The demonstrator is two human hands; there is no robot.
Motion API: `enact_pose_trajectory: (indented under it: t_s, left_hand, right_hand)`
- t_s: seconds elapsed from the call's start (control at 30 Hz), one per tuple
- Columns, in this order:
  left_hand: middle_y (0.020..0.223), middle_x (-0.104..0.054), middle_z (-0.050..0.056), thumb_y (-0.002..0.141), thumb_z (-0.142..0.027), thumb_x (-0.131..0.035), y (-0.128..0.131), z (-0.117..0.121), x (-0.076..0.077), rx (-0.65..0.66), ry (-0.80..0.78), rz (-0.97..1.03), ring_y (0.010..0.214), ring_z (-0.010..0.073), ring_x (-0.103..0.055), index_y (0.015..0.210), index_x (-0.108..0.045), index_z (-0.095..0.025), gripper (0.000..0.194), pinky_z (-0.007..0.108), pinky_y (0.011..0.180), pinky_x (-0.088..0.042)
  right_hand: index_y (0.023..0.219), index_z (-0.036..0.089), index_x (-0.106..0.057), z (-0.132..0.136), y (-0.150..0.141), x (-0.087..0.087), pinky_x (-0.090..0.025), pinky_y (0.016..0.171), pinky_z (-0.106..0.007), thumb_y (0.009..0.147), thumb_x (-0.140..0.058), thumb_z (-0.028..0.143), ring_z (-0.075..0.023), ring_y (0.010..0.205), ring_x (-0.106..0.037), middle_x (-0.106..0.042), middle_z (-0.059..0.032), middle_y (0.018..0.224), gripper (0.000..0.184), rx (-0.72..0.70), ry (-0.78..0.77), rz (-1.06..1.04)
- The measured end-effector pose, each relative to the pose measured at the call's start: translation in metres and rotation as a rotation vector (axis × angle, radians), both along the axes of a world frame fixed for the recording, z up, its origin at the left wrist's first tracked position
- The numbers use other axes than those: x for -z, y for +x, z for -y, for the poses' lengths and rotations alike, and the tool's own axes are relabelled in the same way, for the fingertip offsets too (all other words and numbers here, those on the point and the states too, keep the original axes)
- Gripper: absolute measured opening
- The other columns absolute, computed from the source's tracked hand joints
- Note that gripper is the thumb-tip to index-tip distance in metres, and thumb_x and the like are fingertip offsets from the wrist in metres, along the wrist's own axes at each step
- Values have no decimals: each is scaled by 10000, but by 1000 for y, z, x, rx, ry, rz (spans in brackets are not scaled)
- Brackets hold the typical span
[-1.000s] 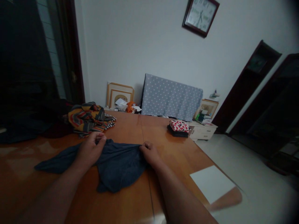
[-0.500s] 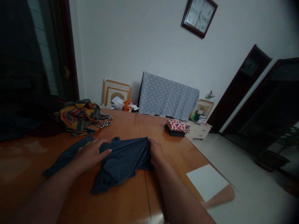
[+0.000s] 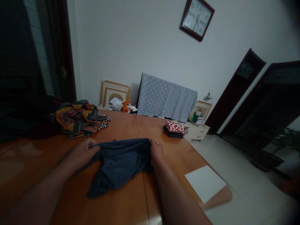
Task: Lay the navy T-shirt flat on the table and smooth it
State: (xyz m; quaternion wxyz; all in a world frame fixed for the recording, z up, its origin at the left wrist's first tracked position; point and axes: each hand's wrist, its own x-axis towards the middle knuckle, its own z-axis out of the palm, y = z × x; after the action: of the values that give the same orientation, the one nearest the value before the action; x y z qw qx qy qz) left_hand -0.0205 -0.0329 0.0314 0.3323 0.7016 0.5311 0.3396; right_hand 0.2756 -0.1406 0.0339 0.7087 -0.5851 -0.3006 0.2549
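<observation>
A crumpled dark navy cloth garment (image 3: pixel 119 165) lies on the wooden table (image 3: pixel 28 159), its upper edge lifted by both hands. My left hand (image 3: pixel 82 153) pinches the garment's left edge between fingers and thumb. My right hand (image 3: pixel 156 152) grips the upper right edge, about 300 pixels across from the left. The garment's lower part droops in loose folds onto the table, and its shape is hard to make out in the dim light.
A heap of striped yellow, red and black clothes (image 3: pixel 79 120) lies at the table's far left. A folded stack topped with red-and-white fabric (image 3: pixel 174 128) sits farther right. A white sheet (image 3: pixel 205 182) lies at the near right corner, beyond which the tiled floor shows.
My left hand has shifted left and now pinches the edge, drawing in the sleeve-like part that lay out to the left. The camera view has turned slightly.
</observation>
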Motion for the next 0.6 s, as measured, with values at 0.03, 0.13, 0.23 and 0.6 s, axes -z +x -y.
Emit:
enact_pose_trajectory:
  t_s: [0.03,0.13,0.23,0.6]
  left_hand:
    - [654,-623,-11,707,-482,-686,1,4,-4,21,-65,114,652,211,-593,773,-633,-228,268,271,554,-415]
    - [746,-686,-11,680,-446,-765,4,13,-16,86,-287,482,685,196,-639,818,-664,-215,287,276,599,-507]
    - [877,-738,8,660,-295,-806,2,13,-24,44,-406,813,718,203,-681,952,-702,-226,318,322,654,-571]
    - [1114,-733,68,726,-434,-768,8,12,-20,-158,-80,789,1073,219,-655,1099,-669,-221,441,300,836,-469]
  right_hand:
    - [679,214,-598,-1,1,1,-385,599,-248,758,-576,369,-153,649,-488,-561,31,622,175,-4,8,-16]
    - [693,215,-602,-4,5,4,-398,582,-248,753,-595,370,-152,636,-493,-569,34,638,167,-20,27,-75]
    - [716,213,-623,-9,12,11,-435,581,-260,751,-618,387,-165,649,-534,-606,25,670,177,-33,21,-148]
    - [979,216,-722,-18,37,31,-505,727,-291,733,-627,375,-207,880,-663,-736,-22,921,308,193,-50,-71]
